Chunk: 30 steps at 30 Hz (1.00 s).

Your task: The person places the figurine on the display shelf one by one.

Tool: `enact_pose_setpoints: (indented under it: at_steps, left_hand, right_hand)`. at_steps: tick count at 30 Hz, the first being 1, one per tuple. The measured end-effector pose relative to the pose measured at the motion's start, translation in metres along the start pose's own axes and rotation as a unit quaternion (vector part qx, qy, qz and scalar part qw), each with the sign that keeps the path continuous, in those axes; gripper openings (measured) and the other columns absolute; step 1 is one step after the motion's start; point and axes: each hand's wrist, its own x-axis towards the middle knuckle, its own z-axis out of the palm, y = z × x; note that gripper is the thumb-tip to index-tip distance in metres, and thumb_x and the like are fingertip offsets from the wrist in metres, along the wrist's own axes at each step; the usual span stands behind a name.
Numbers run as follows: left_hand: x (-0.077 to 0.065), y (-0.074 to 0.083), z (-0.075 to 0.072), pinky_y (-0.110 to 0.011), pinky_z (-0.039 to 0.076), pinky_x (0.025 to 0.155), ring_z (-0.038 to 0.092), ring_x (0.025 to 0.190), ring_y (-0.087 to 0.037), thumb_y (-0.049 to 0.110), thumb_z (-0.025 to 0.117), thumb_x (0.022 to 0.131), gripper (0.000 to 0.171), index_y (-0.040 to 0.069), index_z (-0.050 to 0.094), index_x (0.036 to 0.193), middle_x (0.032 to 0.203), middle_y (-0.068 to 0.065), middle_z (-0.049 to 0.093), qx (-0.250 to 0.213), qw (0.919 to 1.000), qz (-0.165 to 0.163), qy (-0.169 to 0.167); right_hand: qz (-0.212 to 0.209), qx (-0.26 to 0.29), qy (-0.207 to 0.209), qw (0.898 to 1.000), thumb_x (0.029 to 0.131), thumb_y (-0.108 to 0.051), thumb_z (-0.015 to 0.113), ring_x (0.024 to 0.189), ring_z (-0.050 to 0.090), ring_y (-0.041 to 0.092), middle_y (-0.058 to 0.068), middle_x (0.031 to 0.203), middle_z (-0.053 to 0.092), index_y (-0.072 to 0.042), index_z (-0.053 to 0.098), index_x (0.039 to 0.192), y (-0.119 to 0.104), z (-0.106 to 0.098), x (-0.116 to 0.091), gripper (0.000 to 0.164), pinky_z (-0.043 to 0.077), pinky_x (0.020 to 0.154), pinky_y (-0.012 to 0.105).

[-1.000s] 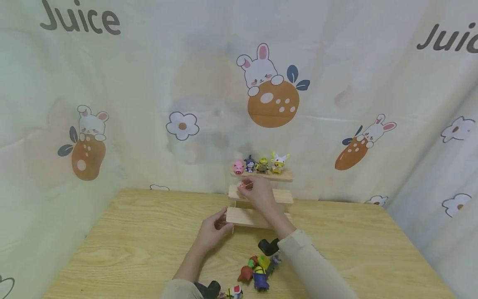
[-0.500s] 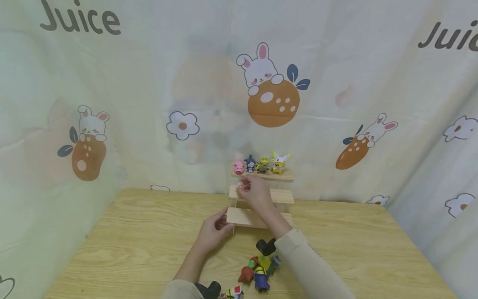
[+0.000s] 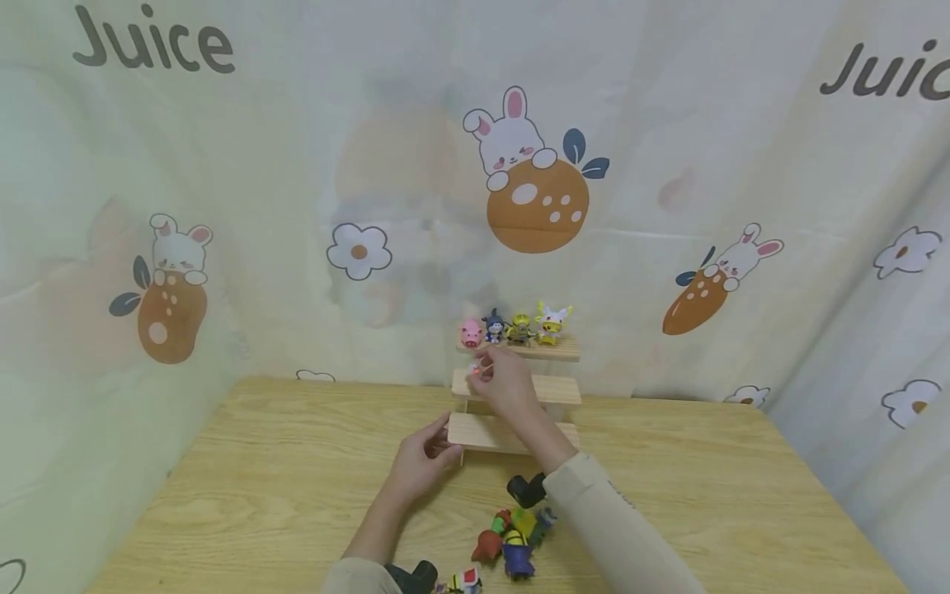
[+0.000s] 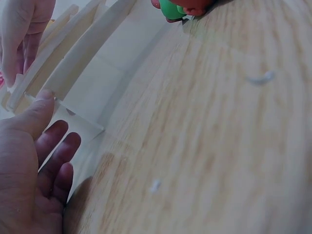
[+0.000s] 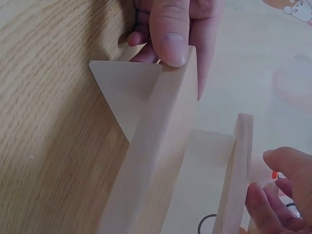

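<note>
Stand (image 3: 482, 431), pale wood, three stepped shelves, upright on a wood-grain counter (image 3: 297, 462) near its far edge. Left hand (image 3: 423, 464): at the left end of the lowest shelf, thumb and forefinger pinching its corner, remaining fingers loosely bent beside the side panel. Right hand (image 3: 508, 379): nearly closed, thumb and fingertips pinching one small figure (image 3: 475, 370), white with a red-orange patch, mostly covered by the fingers. Position of same: over the left end of the middle shelf; contact with the wood cannot be told.

Top shelf, one row, left to right: pink pig (image 3: 471, 332); dark blue toy (image 3: 494, 327) with a pale face; yellow-and-dark toy (image 3: 519, 329); white-and-yellow toy (image 3: 551, 323) with raised ears or horns. All four upright.

Counter, in front of the stand: loose cluster of toys, including a red piece (image 3: 487, 546) and a yellow-and-blue toy (image 3: 517, 557); nearer the lower edge of the head view, a red, white and yellow toy (image 3: 465, 580), partly cut off.

Sleeves, beige, on both arms; black fitting (image 3: 525, 492) beside the right cuff. Backdrop: pale curtain (image 3: 282, 165) printed with rabbits, fruit, flowers and lettering.
</note>
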Motion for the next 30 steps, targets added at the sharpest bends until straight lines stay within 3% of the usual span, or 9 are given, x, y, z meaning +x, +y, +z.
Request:
enact_pose_setpoints:
  at_steps: [10, 18, 30]
  left_hand:
    - [-0.001, 0.001, 0.003, -0.026, 0.053, 0.079, 0.065, 0.094, -0.018, 0.031, 0.068, 0.087, 0.063, 0.01, 0.045, 0.142, 0.111, -0.011, 0.067, 0.0, 1.0, -0.005, 0.002]
    - [0.0, 0.003, 0.001, -0.028, 0.053, 0.08, 0.065, 0.093, -0.018, 0.03, 0.069, 0.087, 0.063, 0.007, 0.045, 0.141, 0.11, -0.011, 0.068, 0.003, 1.0, -0.004, 0.006]
    - [-0.002, 0.006, 0.003, -0.031, 0.053, 0.082, 0.066, 0.095, -0.019, 0.029, 0.07, 0.086, 0.066, 0.008, 0.043, 0.142, 0.112, -0.011, 0.068, 0.001, 0.9998, -0.016, 0.009]
  right_hand:
    - [-0.001, 0.0, 0.005, 1.0, 0.082, -0.019, 0.074, 0.089, 0.065, 0.019, 0.007, 0.103, 0.064, -0.011, 0.063, 0.117, -0.001, -0.016, -0.011, 0.038, 0.055, 0.077, 0.032]
    - [-0.026, 0.004, 0.018, 0.999, 0.08, -0.018, 0.075, 0.089, 0.066, 0.023, 0.012, 0.101, 0.066, -0.006, 0.065, 0.109, 0.01, -0.042, -0.044, 0.033, 0.057, 0.076, 0.03]
    - [0.026, 0.013, 0.004, 1.0, 0.084, -0.017, 0.071, 0.09, 0.066, 0.021, 0.008, 0.099, 0.068, -0.007, 0.068, 0.105, 0.062, -0.069, -0.102, 0.023, 0.057, 0.076, 0.03]
